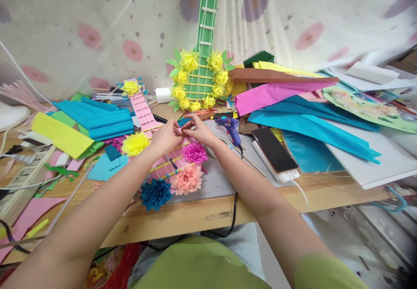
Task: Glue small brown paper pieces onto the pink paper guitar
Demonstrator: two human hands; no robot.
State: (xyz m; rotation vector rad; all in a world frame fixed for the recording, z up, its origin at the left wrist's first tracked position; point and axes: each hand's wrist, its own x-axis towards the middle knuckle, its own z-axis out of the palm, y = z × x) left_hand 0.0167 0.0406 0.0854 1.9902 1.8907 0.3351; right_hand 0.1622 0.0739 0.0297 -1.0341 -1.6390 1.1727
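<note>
A pink paper guitar with white strings and yellow strips lies on the grey cutting mat. Paper flowers sit around its body: a yellow one, a dark blue one, a peach one and a magenta one. Over its upper body, my left hand and my right hand meet with fingers pinched together. A small brownish bit shows between the fingertips; its kind is too small to make out. Blue paper lies just behind them.
A green paper guitar with yellow flowers leans against the curtain. A purple glue gun, a phone and a white power bank lie to the right. Folded blue crepe paper and paper scraps cover both sides.
</note>
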